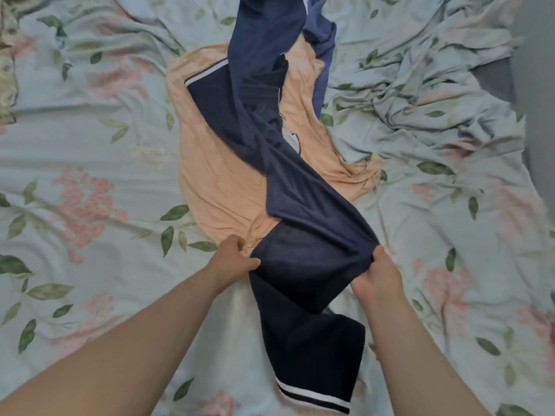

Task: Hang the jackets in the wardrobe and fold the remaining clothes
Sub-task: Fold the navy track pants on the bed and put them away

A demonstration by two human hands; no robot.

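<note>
Your left hand (232,259) pinches the left edge of the long navy fabric garment with white stripes (300,211), at 6 o'clock of the peach cloth top (216,181) on the floral-sheeted bed (90,145). Your right hand (380,279) grips its right edge at 5 o'clock.

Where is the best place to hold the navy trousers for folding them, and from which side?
Judging by how they lie, grip the navy trousers at both edges of the near fold, where the left hand and right hand already pinch them, coming from the near side: the legs stretch away over the peach shirt.
</note>
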